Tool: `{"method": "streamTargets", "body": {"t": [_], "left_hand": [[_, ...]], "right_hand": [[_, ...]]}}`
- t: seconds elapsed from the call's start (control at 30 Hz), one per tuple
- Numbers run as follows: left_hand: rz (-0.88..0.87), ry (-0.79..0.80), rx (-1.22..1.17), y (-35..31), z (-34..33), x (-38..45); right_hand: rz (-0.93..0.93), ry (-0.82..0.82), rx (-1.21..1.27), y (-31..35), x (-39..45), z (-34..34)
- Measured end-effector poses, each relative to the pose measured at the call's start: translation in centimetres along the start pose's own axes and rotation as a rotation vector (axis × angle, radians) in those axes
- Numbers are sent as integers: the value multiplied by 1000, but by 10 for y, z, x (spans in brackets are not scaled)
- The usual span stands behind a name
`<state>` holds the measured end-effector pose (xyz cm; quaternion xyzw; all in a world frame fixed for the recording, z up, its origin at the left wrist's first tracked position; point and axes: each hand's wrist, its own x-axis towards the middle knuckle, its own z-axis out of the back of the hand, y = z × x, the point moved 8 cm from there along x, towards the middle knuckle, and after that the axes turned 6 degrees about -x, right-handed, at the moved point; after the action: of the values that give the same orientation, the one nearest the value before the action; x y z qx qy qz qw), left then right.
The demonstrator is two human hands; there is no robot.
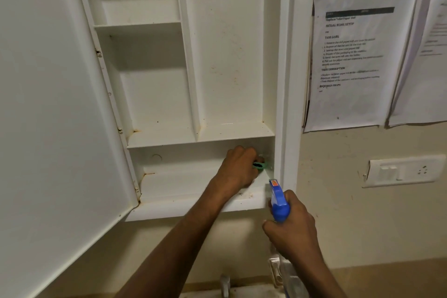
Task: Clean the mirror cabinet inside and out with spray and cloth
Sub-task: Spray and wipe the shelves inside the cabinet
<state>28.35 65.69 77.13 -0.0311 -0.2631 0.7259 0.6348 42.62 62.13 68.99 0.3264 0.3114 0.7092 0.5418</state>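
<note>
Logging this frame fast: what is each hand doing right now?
Left hand: closed on a green cloth in the cabinet's bottom compartment.
Right hand: closed on a blue spray bottle.

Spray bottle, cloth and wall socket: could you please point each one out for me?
Spray bottle [280, 203]: head view, blue trigger head.
Cloth [262, 166]: head view, green bunched part beside the fingers.
Wall socket [423, 170]: head view, pin holes.
</note>
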Motion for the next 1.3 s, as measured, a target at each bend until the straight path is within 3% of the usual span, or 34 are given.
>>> {"method": "streamTargets", "body": {"t": [0.3,0.43,0.77,0.9,1.03,1.1,1.3], "left_hand": [[20,137,-8,3,2,-2],[-58,189,17,-8,8,-16],[-152,222,-25,-9,10,-47],[-270,151,-185,-1,28,-56],[-520,55,-106,-7,50,-57],[-575,85,-69,-16,51,-48],[-502,315,105,-10,28,-24]], "right_hand": [[-42,23,-36,-1,-15,-14],[-41,-35,-11,-2,-18,-10],[-31,29,23,1,-36,-23],[-10,-9,33,1,-38,-11],[3,-25,-2,8,-32,-4],[16,-8,-29,15,-30,-10],[-22,96,-22,34,-20,-34]]}}
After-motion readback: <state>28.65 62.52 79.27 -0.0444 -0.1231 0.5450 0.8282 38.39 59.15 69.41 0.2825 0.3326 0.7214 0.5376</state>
